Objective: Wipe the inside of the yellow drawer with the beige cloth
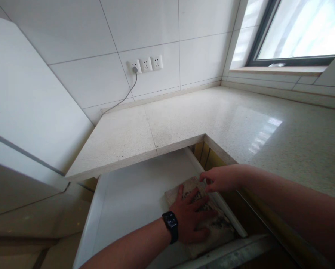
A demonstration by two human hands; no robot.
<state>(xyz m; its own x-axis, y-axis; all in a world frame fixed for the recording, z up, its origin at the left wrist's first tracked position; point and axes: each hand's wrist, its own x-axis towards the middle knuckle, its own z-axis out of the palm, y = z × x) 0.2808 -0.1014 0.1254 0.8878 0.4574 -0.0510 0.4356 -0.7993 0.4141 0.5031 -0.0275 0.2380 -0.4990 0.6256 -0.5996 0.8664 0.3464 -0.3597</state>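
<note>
My left hand [191, 215], with a black watch [170, 222] on the wrist, lies flat with fingers spread on a dirty beige cloth [174, 194]. Dark smudges mark the cloth, which rests on the bottom of a pulled-out white drawer [128, 201], against its right side. At the drawer's right side rail [233, 216] is my right hand [220, 179], its fingers loosely bent and apart. The fingertips are close to the cloth's far corner; whether they touch it I cannot tell. Nothing shows in that hand.
A speckled pale countertop [181, 116] overhangs the drawer's back and runs along the right. A grey cord [125, 97] hangs from wall sockets [145, 64]. To the left rises a white cabinet [35, 86]; a window [299, 33] is at the upper right.
</note>
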